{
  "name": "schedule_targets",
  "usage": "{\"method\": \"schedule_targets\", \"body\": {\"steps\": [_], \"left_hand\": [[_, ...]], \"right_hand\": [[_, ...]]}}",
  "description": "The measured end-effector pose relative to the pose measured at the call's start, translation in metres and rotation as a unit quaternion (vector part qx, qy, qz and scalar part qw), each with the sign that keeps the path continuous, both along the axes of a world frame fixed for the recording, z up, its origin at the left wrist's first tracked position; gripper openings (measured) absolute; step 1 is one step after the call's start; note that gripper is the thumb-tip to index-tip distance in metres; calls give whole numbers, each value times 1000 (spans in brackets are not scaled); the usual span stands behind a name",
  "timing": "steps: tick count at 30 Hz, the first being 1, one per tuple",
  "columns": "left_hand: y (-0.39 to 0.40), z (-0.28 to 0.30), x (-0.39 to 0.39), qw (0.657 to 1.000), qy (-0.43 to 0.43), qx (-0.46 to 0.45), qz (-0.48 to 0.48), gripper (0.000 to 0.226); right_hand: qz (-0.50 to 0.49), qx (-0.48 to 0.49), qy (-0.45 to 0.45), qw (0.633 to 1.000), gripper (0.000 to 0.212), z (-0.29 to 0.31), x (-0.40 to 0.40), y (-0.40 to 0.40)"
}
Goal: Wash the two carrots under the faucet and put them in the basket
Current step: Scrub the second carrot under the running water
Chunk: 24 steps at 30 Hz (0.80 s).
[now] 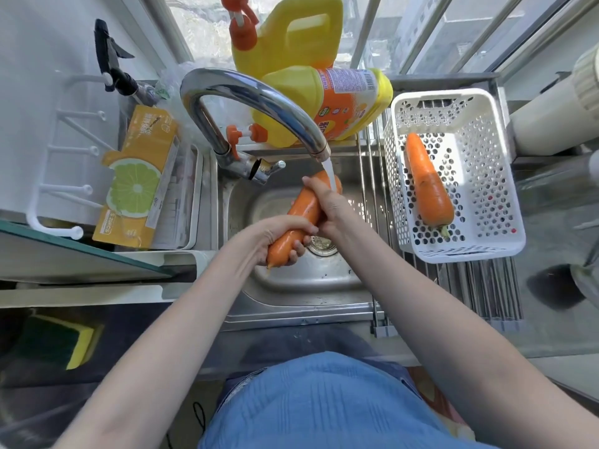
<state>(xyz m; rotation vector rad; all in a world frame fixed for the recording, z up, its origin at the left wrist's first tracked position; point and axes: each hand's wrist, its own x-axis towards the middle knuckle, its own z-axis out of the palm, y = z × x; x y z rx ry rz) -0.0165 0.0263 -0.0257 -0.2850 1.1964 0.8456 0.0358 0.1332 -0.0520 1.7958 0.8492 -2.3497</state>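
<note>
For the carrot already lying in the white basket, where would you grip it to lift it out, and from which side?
Grip the carrot in the basket around its thick lower half, coming straight down from above. It lies flat on the basket floor, tip pointing away, with open space on both long sides for fingers; the walls block a sideways approach, and the narrow tip would probably slip.

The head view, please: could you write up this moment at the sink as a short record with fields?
faucet: chrome faucet, water running
carrot being washed: carrot in the hands, under the stream, above the sink
left hand: left hand grips the lower, narrow end
right hand: right hand wraps the upper part, rubbing position
carrot in basket: second carrot lies in the white basket, right of the sink
behind faucet: two yellow detergent jugs
task status: one carrot placed, one not yet
</note>
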Motion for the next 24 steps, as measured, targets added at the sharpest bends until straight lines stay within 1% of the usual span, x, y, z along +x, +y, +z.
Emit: {"method": "schedule_targets", "body": {"steps": [1,2,4,6,7,9,10,11,12,13,14,15,16,17,18,19,20,21,22,23,24], "left_hand": [[1,0,1,1000,22,-13,-14,8],[3,1,3,998,46,-21,-34,8],[10,1,8,982,141,-50,-115,10],[16,-3,17,942,267,-81,-188,9],[17,-5,20,918,323,-87,-211,7],[15,-9,22,868,415,-84,-261,18],[12,-10,20,831,460,-81,-304,23],[9,-11,16,785,505,-74,-352,28],[6,-12,10,742,540,-61,-394,33],[3,-12,3,706,563,-43,-428,38],[1,-13,-3,676,574,-25,-462,40],[1,-13,-8,652,576,-10,-493,41],[1,-13,-12,634,573,3,-519,42],[3,-13,-15,620,571,13,-538,44],[6,-12,-17,606,572,19,-552,47],[9,-12,-17,588,582,24,-561,51],[14,-12,-17,564,601,29,-565,55],[17,-11,-15,541,627,32,-560,57],[19,-11,-13,524,660,31,-538,58],[18,-13,-10,522,698,34,-488,59],[15,-15,-7,547,727,45,-413,60]], "right_hand": [[6,22,-34,999,64,-3,-2,-3],[4,42,-64,997,66,-5,-3,-6],[-24,84,-103,991,65,-9,-2,-9],[-45,103,-126,986,71,-14,0,-10],[-40,107,-132,985,75,-16,3,-9],[2,146,-112,983,79,-18,8,-8],[52,200,-92,974,77,-19,12,-5],[127,275,-71,950,69,-21,17,0],[213,361,-54,906,55,-22,22,8],[298,432,-36,850,39,-21,27,17],[387,464,-8,797,28,-19,32,26],[482,448,24,753,27,-17,35,35],[575,398,50,713,35,-10,35,39],[648,347,63,675,46,-4,35,40],[694,330,64,637,56,1,34,38],[712,351,61,604,63,2,34,34],[709,391,50,584,68,-1,33,31],[690,435,38,578,70,-4,32,28],[661,468,27,585,70,-5,32,26],[630,478,16,611,68,-8,33,26],[600,470,9,647,66,-10,35,28]]}}
